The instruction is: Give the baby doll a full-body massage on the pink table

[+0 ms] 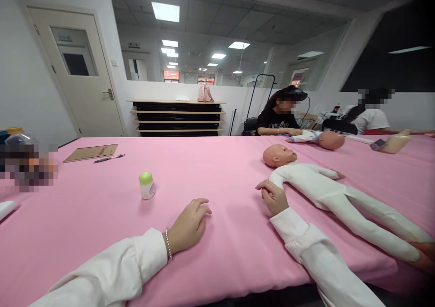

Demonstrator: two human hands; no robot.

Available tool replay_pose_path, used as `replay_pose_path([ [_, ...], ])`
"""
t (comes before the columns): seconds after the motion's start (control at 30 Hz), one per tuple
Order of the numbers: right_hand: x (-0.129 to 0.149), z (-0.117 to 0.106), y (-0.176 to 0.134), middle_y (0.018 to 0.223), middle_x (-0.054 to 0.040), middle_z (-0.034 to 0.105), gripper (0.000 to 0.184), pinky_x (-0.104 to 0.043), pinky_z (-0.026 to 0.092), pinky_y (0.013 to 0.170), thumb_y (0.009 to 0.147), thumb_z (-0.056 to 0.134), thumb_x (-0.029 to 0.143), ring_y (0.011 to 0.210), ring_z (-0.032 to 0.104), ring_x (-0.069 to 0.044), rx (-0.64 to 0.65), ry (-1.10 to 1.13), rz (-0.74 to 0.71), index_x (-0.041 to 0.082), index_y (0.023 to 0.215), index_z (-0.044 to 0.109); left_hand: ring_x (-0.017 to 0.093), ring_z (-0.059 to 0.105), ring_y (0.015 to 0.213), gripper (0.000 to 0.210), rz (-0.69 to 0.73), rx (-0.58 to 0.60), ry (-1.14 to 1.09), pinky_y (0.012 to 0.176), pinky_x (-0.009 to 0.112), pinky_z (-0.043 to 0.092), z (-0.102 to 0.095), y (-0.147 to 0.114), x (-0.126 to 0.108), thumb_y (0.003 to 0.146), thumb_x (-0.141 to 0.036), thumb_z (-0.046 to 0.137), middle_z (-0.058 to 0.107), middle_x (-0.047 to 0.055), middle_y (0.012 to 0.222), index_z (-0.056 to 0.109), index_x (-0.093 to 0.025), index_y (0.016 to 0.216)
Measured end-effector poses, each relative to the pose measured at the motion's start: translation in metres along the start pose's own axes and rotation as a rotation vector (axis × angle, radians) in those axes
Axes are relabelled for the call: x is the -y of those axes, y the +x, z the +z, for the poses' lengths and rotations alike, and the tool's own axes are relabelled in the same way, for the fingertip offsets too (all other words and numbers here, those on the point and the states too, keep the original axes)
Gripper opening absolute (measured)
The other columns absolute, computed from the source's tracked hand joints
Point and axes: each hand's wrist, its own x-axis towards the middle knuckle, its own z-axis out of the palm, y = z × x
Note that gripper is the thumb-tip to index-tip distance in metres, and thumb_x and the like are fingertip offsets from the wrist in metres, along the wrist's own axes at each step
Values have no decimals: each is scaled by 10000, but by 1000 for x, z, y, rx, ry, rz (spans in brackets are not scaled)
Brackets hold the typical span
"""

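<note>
Pink cloth point(234, 261) is spread over the table, and both forearms are extended above it in white sleeves point(115, 264). The left hand point(188, 223) is held palm down, a beaded bracelet point(168, 243) being worn at its wrist. Its fingers are slightly bent and spread, and its grip is released. Whether the cloth is touched by the fingertips cannot be told.

The right hand point(273, 199) is held at the near arm of a large doll point(319, 189). Its fingers are loosely bent and its grip is likewise released; contact with that arm cannot be confirmed. The doll is laid on its back on the cloth, dressed in a white suit, its feet directed toward the table's right edge.

Beyond the left hand, and apart from it, a small bottle point(147, 188) with a green cap is stood upright. Farther back, a pen point(109, 158) is placed just beside a brown notebook point(89, 153). Items at the left edge are blurred.

At the far side, a second doll point(309, 137) is laid before a seated person point(277, 117) in a black shirt. A beige bottle point(397, 143) is noted farther right. Against the wall, a pink backpack point(205, 93) is set on a rack point(178, 117).
</note>
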Motion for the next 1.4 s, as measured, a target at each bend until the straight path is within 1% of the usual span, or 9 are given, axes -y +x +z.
replay_pose_path([
  [0.07, 0, -1, 1, 615, -5, 569, 210, -254, 395, 505, 699, 365, 96, 537, 519, -121, 2, 0, 11, 193, 657, 546, 171, 457, 1093, 258, -15, 45, -23, 922, 365, 419, -1, 0, 2, 810, -85, 368, 499, 79, 1165, 552, -182, 963],
  [0.13, -1, -2, 0, 603, -4, 562, 209, -256, 395, 509, 698, 363, 98, 534, 513, -122, 3, -3, 26, 194, 654, 544, 159, 500, 1039, 251, 5, 104, -41, 904, 351, 427, -2, 1, 2, 827, -103, 369, 556, 57, 1106, 576, -192, 937],
  [0.2, -1, -2, 0, 592, -1, 555, 208, -258, 397, 515, 698, 364, 102, 528, 505, -121, 0, -8, 37, 194, 650, 544, 152, 521, 1013, 253, 36, 153, -41, 903, 345, 424, -1, 1, 1, 839, -121, 374, 587, 38, 1081, 585, -202, 952],
  [0.27, -1, -2, 0, 586, 0, 552, 208, -260, 400, 524, 695, 363, 101, 528, 503, -121, 1, -12, 39, 193, 646, 543, 151, 526, 1016, 257, 51, 171, -27, 913, 344, 418, -1, 1, 1, 851, -138, 370, 595, 29, 1088, 582, -205, 979],
  [0.87, -7, 0, 1, 607, -7, 574, 201, -259, 422, 518, 684, 369, 112, 550, 532, -129, 54, 21, 44, 193, 642, 549, 146, 521, 1018, 262, 66, 192, 5, 907, 330, 414, -2, 0, 3, 863, -160, 357, 587, 19, 1100, 568, -213, 1009],
  [1.17, -7, 0, 1, 598, -8, 572, 203, -259, 417, 511, 674, 365, 112, 549, 530, -132, 52, 22, 51, 195, 635, 546, 154, 522, 1011, 267, 68, 195, -2, 901, 341, 418, -4, 1, 2, 862, -156, 355, 588, 38, 1094, 571, -208, 1010],
  [1.4, -8, -2, 0, 608, -6, 572, 209, -264, 429, 536, 688, 362, 97, 556, 534, -131, 49, 6, 19, 193, 648, 544, 147, 524, 1011, 257, 61, 193, 0, 898, 330, 418, -3, 0, 2, 862, -156, 360, 587, 22, 1090, 564, -215, 1007],
])
